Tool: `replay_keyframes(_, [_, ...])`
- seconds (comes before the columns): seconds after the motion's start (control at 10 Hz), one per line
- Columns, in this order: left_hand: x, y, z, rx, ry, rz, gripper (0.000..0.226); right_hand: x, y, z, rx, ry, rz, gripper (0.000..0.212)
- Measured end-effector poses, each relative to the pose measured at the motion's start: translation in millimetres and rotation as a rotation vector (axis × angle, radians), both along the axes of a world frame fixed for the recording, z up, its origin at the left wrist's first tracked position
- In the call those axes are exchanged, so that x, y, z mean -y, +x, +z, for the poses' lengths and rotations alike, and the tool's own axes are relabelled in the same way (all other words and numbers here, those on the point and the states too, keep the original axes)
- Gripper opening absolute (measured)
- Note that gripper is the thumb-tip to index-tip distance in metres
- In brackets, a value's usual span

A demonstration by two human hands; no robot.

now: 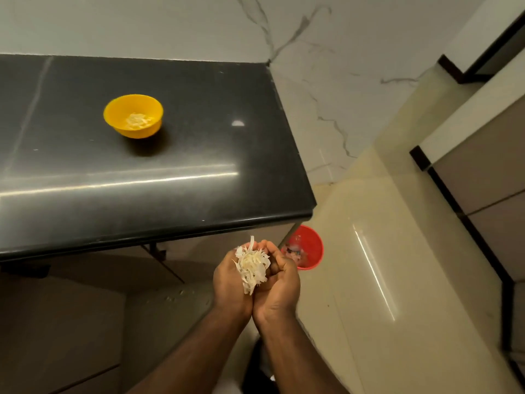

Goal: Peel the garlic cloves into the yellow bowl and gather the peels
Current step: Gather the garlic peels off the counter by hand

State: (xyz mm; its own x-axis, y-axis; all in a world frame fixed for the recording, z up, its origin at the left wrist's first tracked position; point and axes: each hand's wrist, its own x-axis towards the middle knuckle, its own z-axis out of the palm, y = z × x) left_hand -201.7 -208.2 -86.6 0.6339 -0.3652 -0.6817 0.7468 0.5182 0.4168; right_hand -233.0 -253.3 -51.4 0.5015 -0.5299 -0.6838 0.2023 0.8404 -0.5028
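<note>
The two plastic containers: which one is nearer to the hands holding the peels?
The red bucket on the floor, just beyond the right hand. The yellow bowl sits far off on the black counter.

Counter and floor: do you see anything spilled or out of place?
A few tiny pale flecks lie on the black counter, possibly peel bits. Otherwise nothing: the garlic peels sit cupped in both hands, and the yellow bowl stands upright.

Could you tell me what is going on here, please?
A person has cupped the left hand and right hand together around a heap of garlic peels, held in front of the black counter, off its edge. On the counter stands the yellow bowl with pale peeled garlic inside. Just beyond the hands, a red bin sits on the floor, so the peels may be headed there.
</note>
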Motion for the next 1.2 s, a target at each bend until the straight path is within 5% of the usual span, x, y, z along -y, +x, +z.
replay_keyframes(0.1, [53.8,-12.8,-6.0,0.023,0.088,-0.064,0.024,51.0,-13.3,-21.2,-0.019,0.014,-0.078,0.036])
replay_keyframes(0.4, [212.8,-25.2,-82.8,-0.102,0.229,-0.119,0.033,207.5,-23.1,-105.3,-0.169,0.076,-0.101,0.031])
replay_keyframes(0.7, [332.9,9.9,-220.4,-0.224,0.411,-0.096,0.042,330.7,23.8,-255.1,-0.418,0.108,0.154,0.027])
replay_keyframes(1.2, [355.7,47.1,-385.2,-0.141,0.59,-0.467,0.036,372.4,60.8,-416.7,-0.661,0.154,0.393,0.029])
